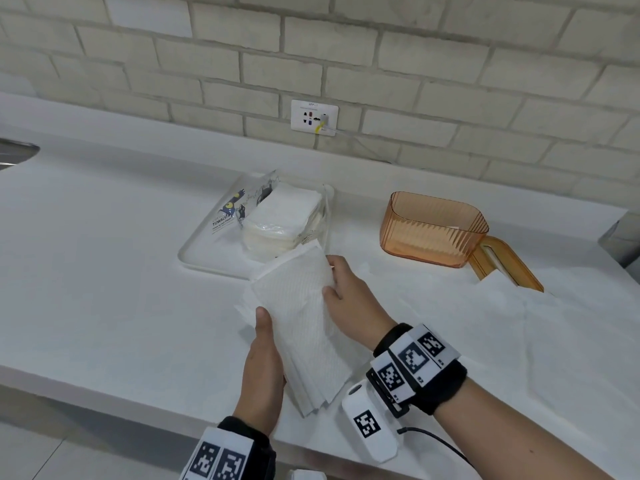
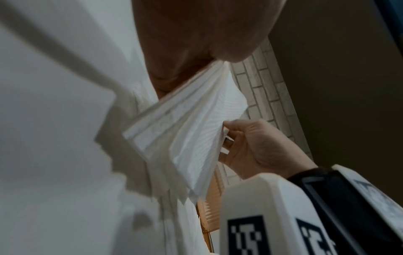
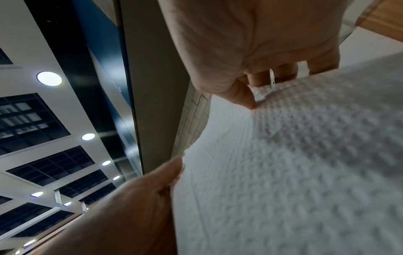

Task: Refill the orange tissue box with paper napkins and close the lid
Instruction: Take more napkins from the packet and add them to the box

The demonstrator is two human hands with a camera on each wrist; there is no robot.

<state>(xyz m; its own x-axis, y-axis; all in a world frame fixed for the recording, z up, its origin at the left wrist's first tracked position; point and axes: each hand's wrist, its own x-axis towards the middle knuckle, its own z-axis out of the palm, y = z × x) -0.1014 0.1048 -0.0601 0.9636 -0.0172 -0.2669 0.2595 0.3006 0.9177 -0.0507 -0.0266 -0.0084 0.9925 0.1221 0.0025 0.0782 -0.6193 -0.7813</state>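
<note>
Both hands hold a stack of white embossed paper napkins (image 1: 302, 320) above the counter's front part. My left hand (image 1: 262, 362) grips its lower left edge, thumb on top. My right hand (image 1: 341, 293) pinches the upper right edge, thumb on top and fingers behind. The left wrist view shows the napkins (image 2: 191, 134) fanned apart at their free corner, with the right hand (image 2: 250, 148) on them. Up close in the right wrist view are the napkins (image 3: 294, 163) and the right thumb. The orange tissue box (image 1: 433, 228) stands open and looks empty at the right. Its orange lid (image 1: 507, 266) lies beside it.
A white tray (image 1: 201, 252) behind the hands carries an opened napkin pack (image 1: 277, 216). A loose white napkin (image 1: 498, 280) lies by the lid. A wall socket (image 1: 314, 117) with a plugged cable sits on the brick wall. A sink edge (image 1: 15, 152) shows at far left.
</note>
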